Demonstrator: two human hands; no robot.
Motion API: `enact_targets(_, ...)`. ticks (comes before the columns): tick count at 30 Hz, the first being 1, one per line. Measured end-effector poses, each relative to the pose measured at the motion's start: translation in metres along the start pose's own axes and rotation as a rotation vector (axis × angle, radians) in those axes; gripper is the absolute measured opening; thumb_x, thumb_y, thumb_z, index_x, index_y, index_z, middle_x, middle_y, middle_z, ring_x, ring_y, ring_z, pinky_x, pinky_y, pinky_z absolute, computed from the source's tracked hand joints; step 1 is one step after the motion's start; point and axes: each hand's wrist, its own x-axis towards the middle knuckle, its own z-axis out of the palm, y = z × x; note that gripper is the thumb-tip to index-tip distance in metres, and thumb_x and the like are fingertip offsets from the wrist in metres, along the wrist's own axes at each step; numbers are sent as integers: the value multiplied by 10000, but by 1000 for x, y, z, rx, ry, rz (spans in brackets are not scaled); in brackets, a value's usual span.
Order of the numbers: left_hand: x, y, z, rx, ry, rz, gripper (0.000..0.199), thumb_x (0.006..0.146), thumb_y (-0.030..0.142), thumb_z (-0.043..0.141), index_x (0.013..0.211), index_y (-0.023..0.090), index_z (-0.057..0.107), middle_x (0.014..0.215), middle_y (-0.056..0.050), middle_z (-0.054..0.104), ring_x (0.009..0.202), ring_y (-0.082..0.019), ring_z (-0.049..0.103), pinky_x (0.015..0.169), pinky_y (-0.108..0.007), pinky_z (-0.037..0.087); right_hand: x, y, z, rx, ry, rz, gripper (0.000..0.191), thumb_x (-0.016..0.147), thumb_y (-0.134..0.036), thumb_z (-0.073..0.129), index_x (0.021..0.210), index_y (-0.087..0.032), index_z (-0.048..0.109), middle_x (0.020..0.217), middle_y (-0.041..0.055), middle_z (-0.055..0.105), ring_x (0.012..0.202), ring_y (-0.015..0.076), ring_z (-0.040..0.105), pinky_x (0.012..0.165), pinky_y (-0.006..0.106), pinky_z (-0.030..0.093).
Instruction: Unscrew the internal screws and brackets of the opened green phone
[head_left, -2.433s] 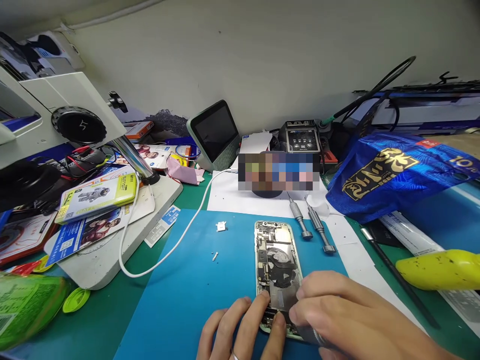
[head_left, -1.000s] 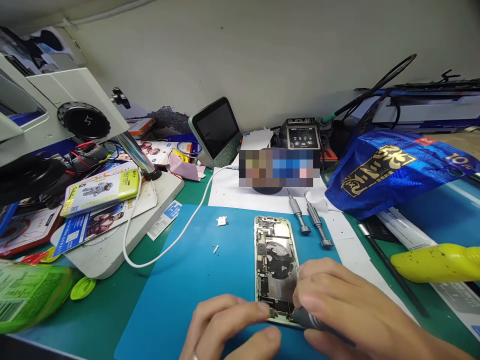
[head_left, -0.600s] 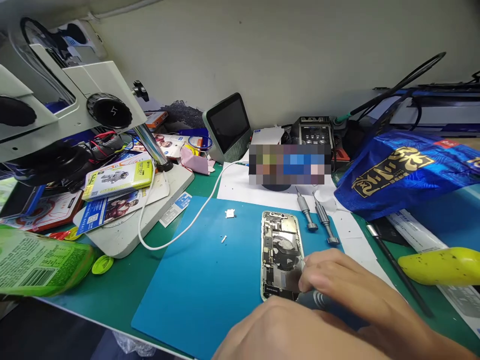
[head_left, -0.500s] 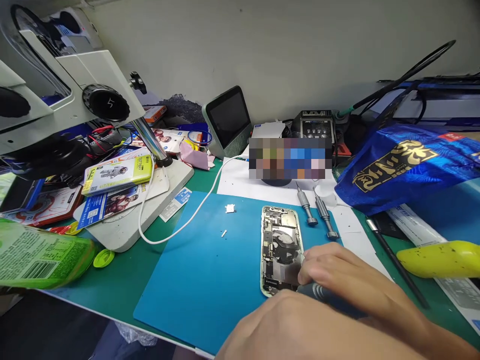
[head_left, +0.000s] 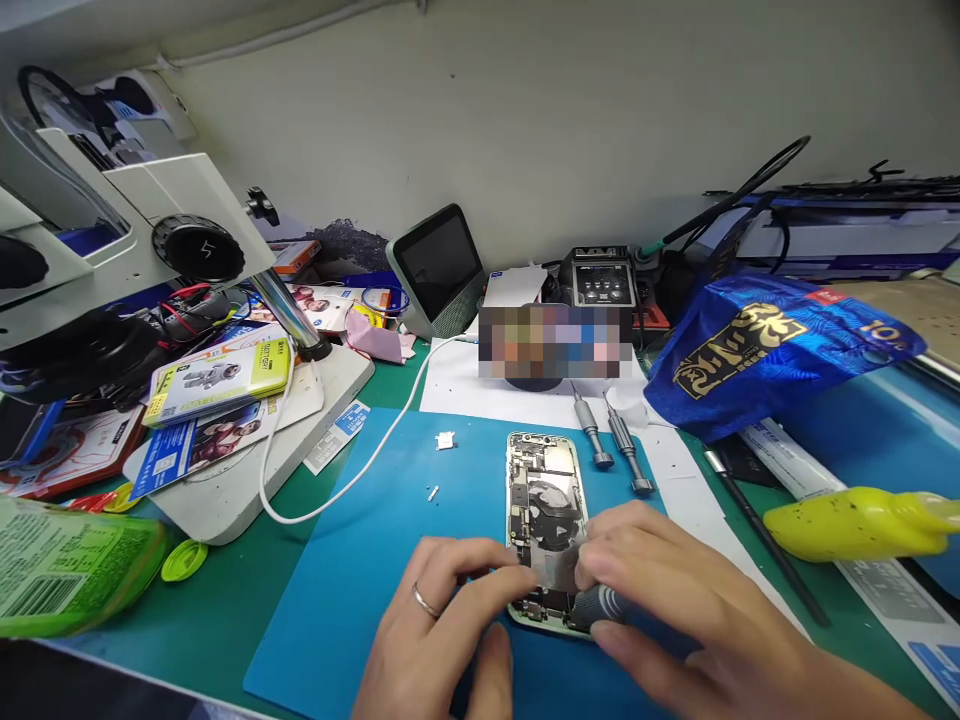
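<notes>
Two hands are held over the near end of an opened phone (head_left: 551, 530): a ribbed grey screwdriver (head_left: 598, 605) is grasped by the right hand (head_left: 660, 600), while the left hand (head_left: 450, 625) is unclenched, its thumb spread from the fingers. The phone is laid on a blue mat (head_left: 367, 580), pale-rimmed, its black and silver insides exposed, its lower right corner partly covered. Beyond, a small silvery plate (head_left: 446, 440) and two slim drivers (head_left: 593, 431) are seen.

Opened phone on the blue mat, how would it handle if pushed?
The opened phone is probably stiff, being a framed slab. Its bare inner parts look easily damaged. Lying flat, it would likely slide rather than roll.
</notes>
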Motion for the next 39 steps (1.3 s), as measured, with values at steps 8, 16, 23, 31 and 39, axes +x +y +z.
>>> enact_targets(8, -17, -14, 22, 255, -46, 34, 413, 906, 38, 528, 1238, 243, 662, 1225, -94, 687, 1062, -233, 665, 897, -369, 617, 16, -2, -2, 26, -33, -69, 414, 989, -103, 539, 1391, -188, 485, 1053, 64, 731, 1075, 159, 700, 962, 273, 574)
enact_targets(16, -18, -14, 26, 319, -66, 6, 473, 897, 77, 534, 1311, 272, 653, 1301, -73, 684, 1117, -269, 648, 956, -452, 597, 16, -2, -1, 15, -17, -64, 401, 998, -110, 530, 1391, -177, 482, 1052, 60, 729, 1083, 155, 692, 952, 253, 569)
enact_targets(23, -17, -13, 25, 341, -61, 32, 509, 883, 87, 558, 1345, 276, 656, 1322, -77, 684, 1140, -264, 646, 935, -416, 594, 14, -1, -1, 31, -14, -66, 412, 1007, -115, 533, 1408, -191, 472, 1033, 55, 732, 1062, 160, 704, 936, 282, 579)
enact_targets(31, -18, -13, 24, 360, -64, 33, 467, 874, 117, 600, 1287, 312, 701, 1348, -68, 671, 1135, -274, 639, 951, -446, 586, 12, -1, 1, 96, -23, -65, 469, 989, -89, 544, 1441, -178, 455, 1006, 49, 720, 1035, 149, 696, 957, 288, 578)
enact_targets(39, -20, -16, 26, 357, -51, 53, 469, 865, 106, 603, 1264, 320, 722, 1360, -68, 662, 1160, -277, 626, 967, -456, 584, 16, -1, 1, 67, -23, -57, 433, 991, -109, 552, 1409, -187, 476, 1017, 48, 733, 1051, 151, 712, 965, 273, 581)
